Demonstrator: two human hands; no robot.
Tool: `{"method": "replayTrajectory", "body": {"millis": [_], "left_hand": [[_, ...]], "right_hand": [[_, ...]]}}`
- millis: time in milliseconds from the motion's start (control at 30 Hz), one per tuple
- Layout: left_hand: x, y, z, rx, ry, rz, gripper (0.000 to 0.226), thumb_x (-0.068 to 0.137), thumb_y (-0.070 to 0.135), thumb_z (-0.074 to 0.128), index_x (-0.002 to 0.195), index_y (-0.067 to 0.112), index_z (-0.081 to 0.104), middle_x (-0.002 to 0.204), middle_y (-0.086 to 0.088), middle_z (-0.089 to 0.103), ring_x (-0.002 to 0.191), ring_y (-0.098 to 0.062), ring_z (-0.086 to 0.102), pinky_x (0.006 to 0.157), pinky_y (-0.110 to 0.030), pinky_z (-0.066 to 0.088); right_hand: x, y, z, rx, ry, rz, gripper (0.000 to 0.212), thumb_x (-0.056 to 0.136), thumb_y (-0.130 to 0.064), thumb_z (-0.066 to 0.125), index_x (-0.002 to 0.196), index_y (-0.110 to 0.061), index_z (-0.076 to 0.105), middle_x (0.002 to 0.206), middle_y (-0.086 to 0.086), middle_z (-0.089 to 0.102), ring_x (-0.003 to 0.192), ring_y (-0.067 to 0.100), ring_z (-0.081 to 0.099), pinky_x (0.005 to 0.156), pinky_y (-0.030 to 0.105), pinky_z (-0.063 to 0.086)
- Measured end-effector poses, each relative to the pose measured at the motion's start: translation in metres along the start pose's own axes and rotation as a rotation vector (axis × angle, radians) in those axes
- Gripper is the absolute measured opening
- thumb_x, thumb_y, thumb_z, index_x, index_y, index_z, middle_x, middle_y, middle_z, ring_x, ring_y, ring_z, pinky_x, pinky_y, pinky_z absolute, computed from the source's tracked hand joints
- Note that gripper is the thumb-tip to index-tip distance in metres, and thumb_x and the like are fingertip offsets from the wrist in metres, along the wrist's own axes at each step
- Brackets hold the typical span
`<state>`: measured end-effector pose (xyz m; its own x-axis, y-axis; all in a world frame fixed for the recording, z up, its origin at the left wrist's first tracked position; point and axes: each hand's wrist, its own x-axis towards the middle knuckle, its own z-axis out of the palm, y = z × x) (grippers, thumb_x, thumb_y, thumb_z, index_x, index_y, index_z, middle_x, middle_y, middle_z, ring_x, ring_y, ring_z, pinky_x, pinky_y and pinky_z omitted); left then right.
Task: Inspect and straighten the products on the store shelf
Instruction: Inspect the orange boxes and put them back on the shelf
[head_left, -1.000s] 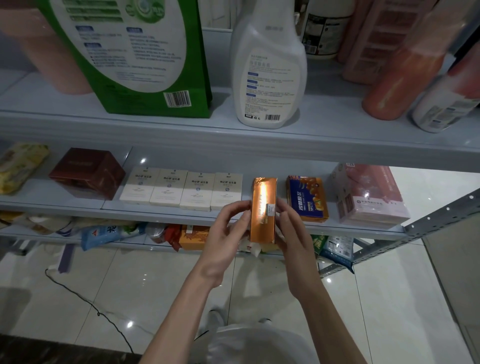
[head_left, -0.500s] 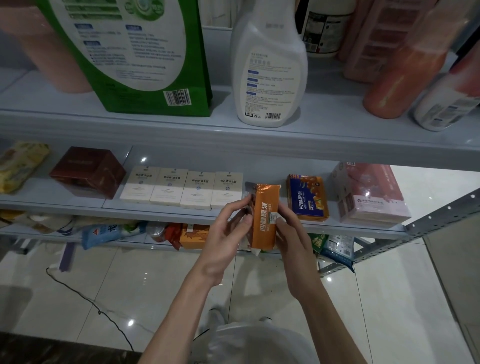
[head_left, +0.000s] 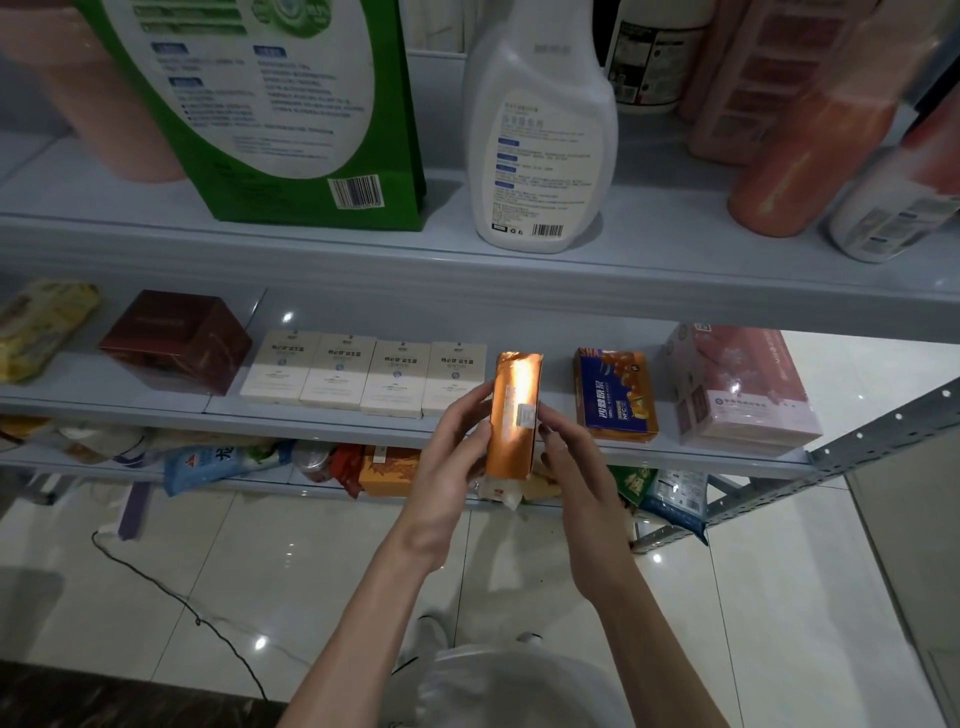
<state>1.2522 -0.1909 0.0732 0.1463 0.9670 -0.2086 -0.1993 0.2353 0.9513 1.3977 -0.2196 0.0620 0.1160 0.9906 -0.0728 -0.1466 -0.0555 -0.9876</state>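
Note:
An orange box (head_left: 511, 410) with a shiny side and a small white sticker is held upright in front of the middle shelf's (head_left: 332, 423) front edge. My left hand (head_left: 448, 470) holds its left side, fingers curled behind it. My right hand (head_left: 574, 470) holds its right side, with the thumb by the sticker. A matching blue and orange box (head_left: 615, 397) lies on the shelf just to the right. Left of the held box, several cream boxes (head_left: 363, 376) stand in a row.
A dark red box (head_left: 176, 340) and a yellow packet (head_left: 36, 327) sit at the left, a pink pack (head_left: 743, 387) at the right. The top shelf carries a green bag (head_left: 275, 104), a white spray bottle (head_left: 537, 135) and orange bottles (head_left: 810, 145). Packets crowd the bottom shelf.
The orange box was turned in my hands to show its printed face half a second ago. It is now turned back with the shiny narrow side facing me.

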Motion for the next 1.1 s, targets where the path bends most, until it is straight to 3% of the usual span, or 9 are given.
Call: {"method": "replayTrajectory", "body": {"millis": [133,267,433,633,800,933,1100], "left_hand": [[-0.002,-0.004,0.001,0.035,0.017,0.005,0.031,0.106,0.026,0.045,0.133,0.019,0.059,0.13,0.002,0.067,0.125,-0.017,0.061,0.103,-0.038,0.049],[-0.002,0.0,0.004,0.114,-0.019,0.031,0.034,0.102,0.027,0.054,0.135,0.027,0.059,0.13,0.011,0.065,0.122,0.0,0.058,0.091,-0.018,0.053],[-0.001,0.007,0.005,0.076,-0.024,0.012,0.036,0.103,0.031,0.052,0.137,0.037,0.058,0.125,0.023,0.066,0.115,0.007,0.061,0.079,-0.013,0.054],[-0.003,0.015,0.009,0.072,-0.031,-0.021,0.042,0.093,0.045,0.05,0.135,0.052,0.049,0.149,0.016,0.051,0.133,-0.006,0.048,0.085,-0.014,0.051],[-0.001,0.013,0.007,0.075,-0.018,-0.016,0.049,0.093,0.046,0.05,0.142,0.047,0.048,0.15,0.014,0.051,0.139,-0.009,0.046,0.097,-0.021,0.046],[0.0,0.001,0.009,0.125,-0.012,0.006,0.041,0.1,0.034,0.054,0.14,0.033,0.053,0.137,0.011,0.06,0.126,-0.006,0.058,0.085,-0.014,0.053],[0.001,-0.002,0.009,0.14,-0.023,-0.005,0.047,0.091,0.041,0.059,0.136,0.028,0.059,0.13,0.013,0.066,0.124,-0.007,0.06,0.09,-0.018,0.055]], "right_hand": [[0.003,0.005,-0.003,-0.004,0.013,0.042,0.04,0.104,-0.034,0.047,0.142,-0.035,0.058,0.142,-0.014,0.061,0.135,0.008,0.054,0.102,0.027,0.051],[0.004,0.004,-0.005,-0.002,0.021,0.056,0.047,0.102,-0.035,0.049,0.149,-0.039,0.05,0.146,-0.015,0.058,0.136,0.009,0.054,0.109,0.039,0.049],[0.004,0.002,-0.006,-0.015,0.034,0.044,0.042,0.098,-0.036,0.052,0.14,-0.031,0.053,0.133,-0.011,0.066,0.125,0.013,0.063,0.098,0.033,0.057],[0.007,-0.001,-0.002,-0.096,0.009,0.031,0.044,0.096,-0.04,0.056,0.14,-0.038,0.056,0.124,-0.027,0.066,0.116,0.001,0.064,0.087,0.022,0.058],[0.006,-0.002,-0.002,-0.075,-0.014,0.019,0.046,0.097,-0.036,0.055,0.142,-0.035,0.054,0.131,-0.023,0.065,0.12,-0.001,0.062,0.091,0.02,0.056],[0.009,-0.004,-0.002,-0.049,0.064,-0.015,0.04,0.096,-0.039,0.052,0.135,-0.035,0.054,0.117,-0.032,0.066,0.112,-0.002,0.065,0.085,0.021,0.057],[0.009,-0.003,-0.004,-0.015,0.077,-0.009,0.035,0.1,-0.036,0.045,0.133,-0.033,0.056,0.117,-0.029,0.067,0.112,0.0,0.066,0.083,0.019,0.057]]}}
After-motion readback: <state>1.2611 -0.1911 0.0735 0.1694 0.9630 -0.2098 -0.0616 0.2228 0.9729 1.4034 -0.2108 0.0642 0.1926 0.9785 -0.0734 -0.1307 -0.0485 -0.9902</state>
